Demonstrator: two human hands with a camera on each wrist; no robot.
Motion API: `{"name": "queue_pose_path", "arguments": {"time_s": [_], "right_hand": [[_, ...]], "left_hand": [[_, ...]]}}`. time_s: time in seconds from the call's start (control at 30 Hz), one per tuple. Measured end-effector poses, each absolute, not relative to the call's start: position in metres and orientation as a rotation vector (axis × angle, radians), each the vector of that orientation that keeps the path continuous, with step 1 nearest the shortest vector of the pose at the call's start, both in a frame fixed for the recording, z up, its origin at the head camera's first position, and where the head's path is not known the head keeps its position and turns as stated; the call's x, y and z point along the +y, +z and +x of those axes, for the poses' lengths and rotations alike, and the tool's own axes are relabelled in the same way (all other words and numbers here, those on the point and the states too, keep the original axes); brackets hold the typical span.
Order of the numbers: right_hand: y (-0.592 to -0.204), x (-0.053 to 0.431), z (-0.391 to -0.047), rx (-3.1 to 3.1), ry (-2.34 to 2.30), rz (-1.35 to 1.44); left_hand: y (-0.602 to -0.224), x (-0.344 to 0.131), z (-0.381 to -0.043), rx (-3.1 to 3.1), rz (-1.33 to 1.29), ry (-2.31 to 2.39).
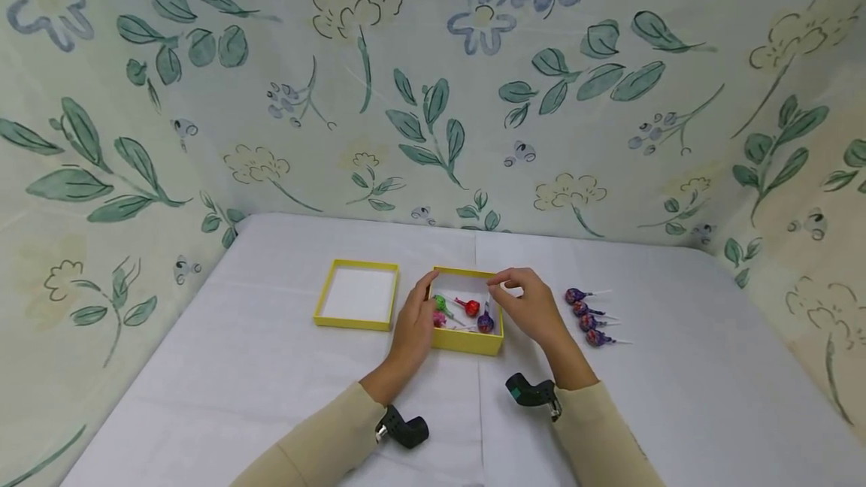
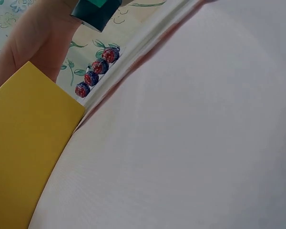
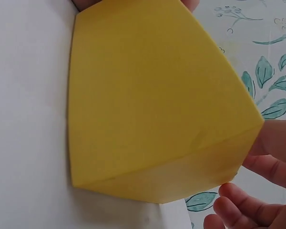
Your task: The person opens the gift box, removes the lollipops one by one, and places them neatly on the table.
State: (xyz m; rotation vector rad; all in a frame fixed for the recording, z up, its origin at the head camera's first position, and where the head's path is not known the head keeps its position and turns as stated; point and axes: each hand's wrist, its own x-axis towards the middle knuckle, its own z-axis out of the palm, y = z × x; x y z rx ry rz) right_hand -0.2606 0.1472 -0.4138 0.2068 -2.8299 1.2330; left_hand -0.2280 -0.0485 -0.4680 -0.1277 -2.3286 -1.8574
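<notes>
Yellow box point(image 1: 467, 342), lollipops inside, stands on the worktop point(image 1: 223, 382) between the hands. Left hand point(image 1: 414, 318): fingers extended along the near wall's adjoining side. Right hand point(image 1: 531, 308): apparently pinching the stick of a purple lollipop point(image 1: 485, 323); contact shows small. Lid point(image 1: 352, 322) beyond the left hand; four wrapped lollipops point(image 1: 587, 323) beyond the right.

I face a pale fabric backdrop point(image 1: 379, 89) — blue flowers point(image 1: 483, 16), cream blooms and green leaves point(image 1: 436, 100) printed across it — beyond my white-covered worktop point(image 1: 223, 374), one straight line crossing its cloth.
</notes>
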Motion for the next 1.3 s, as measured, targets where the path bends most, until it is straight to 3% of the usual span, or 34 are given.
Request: {"name": "queue_pose_path", "arguments": {"time_s": [0.7,1.3], "right_hand": [[-0.404,0.137,-0.248,-3.112,0.894,0.345],[-0.396,0.125,-0.243,-3.308,0.664,0.182]], "left_hand": [[-0.464,-0.049,-0.225,-2.336,-0.12,-1.858],[-0.464,-0.046,-0.225,-2.35,-0.103,-1.855]]}}
